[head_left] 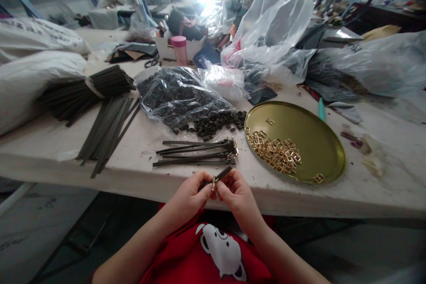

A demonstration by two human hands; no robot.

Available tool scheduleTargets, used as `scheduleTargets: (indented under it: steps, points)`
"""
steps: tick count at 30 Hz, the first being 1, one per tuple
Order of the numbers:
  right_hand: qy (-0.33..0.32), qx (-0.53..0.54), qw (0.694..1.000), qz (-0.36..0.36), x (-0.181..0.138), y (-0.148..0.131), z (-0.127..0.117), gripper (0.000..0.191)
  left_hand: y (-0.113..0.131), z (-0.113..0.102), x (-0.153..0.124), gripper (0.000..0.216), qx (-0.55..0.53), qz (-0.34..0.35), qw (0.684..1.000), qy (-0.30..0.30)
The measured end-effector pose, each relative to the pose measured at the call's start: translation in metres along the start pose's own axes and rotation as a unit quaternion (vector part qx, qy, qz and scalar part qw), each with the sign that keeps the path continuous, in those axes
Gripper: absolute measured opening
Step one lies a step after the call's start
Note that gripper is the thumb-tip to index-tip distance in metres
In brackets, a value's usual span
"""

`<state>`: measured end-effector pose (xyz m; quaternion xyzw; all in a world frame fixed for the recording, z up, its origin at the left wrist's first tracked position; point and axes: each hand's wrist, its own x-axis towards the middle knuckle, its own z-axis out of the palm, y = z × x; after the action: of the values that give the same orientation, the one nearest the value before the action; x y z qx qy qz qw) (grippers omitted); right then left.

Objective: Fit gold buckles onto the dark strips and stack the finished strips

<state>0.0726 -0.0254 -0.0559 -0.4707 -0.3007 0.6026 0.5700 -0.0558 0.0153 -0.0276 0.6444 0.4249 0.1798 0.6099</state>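
At the table's front edge, my left hand (pixel 196 191) pinches a small gold buckle (pixel 214 183). My right hand (pixel 236 191) grips a dark strap (pixel 223 173) that meets the buckle; how far it passes through is hidden by my fingers. Just beyond my hands lies a row of dark straps with gold buckles (pixel 196 153) at their right ends. To the right, a round gold tray (pixel 319 142) holds a heap of loose gold buckles (pixel 276 153). Small black loops (pixel 213 126) spill from a clear plastic bag (pixel 179 93) behind the straps.
Loose dark straps (pixel 106 131) lie at the left, near a tied bundle of straps (pixel 89 86) and white sacks (pixel 36 71). A pink-lidded jar (pixel 179 51) stands at the back. Clear plastic sheeting (pixel 276 13) rises behind the tray, and a teal-handled tool (pixel 321 109) lies beside it.
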Motion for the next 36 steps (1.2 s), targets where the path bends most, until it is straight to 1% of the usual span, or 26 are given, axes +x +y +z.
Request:
scheduleTargets:
  steps: [2,7,11,14,21,27,29,31,33,36]
  points:
    - [-0.011,-0.005,1.000,-0.009,-0.001,-0.001,-0.001,0.019,0.000,0.001,-0.001,0.020,-0.031,-0.011,0.999,-0.020]
    - [-0.028,-0.024,0.999,0.008,-0.002,-0.006,-0.004,0.022,-0.001,0.002,-0.002,0.020,-0.071,-0.031,0.996,-0.048]
    - [-0.020,-0.033,0.999,-0.011,-0.002,-0.007,-0.005,0.022,-0.001,0.003,-0.002,0.018,-0.067,-0.025,0.997,-0.035]
    - [-0.005,-0.041,0.999,-0.023,-0.002,-0.006,-0.006,0.021,-0.001,0.003,-0.002,0.018,-0.058,-0.032,0.998,-0.023]
    - [-0.038,-0.016,0.999,0.033,0.004,-0.004,-0.012,0.020,-0.001,0.003,-0.001,0.018,-0.044,-0.042,0.998,-0.025]
    - [0.011,-0.085,0.996,-0.009,0.008,-0.006,-0.009,0.025,-0.002,0.001,0.001,0.013,-0.029,-0.038,0.999,-0.018]
    - [0.009,-0.092,0.996,-0.016,0.008,-0.007,-0.008,0.024,-0.003,0.000,0.002,0.011,-0.031,-0.037,0.999,-0.014]
    - [-0.012,-0.081,0.997,-0.004,0.009,-0.008,-0.009,0.024,-0.004,0.000,0.004,0.010,-0.030,-0.035,0.999,-0.008]
    - [-0.035,-0.054,0.998,0.023,0.010,-0.007,-0.011,0.024,-0.004,0.000,0.006,0.011,-0.020,-0.021,1.000,-0.006]
    - [-0.038,-0.009,0.997,0.064,0.012,-0.006,-0.013,0.023,-0.005,0.000,0.008,0.011,0.015,0.013,1.000,-0.001]
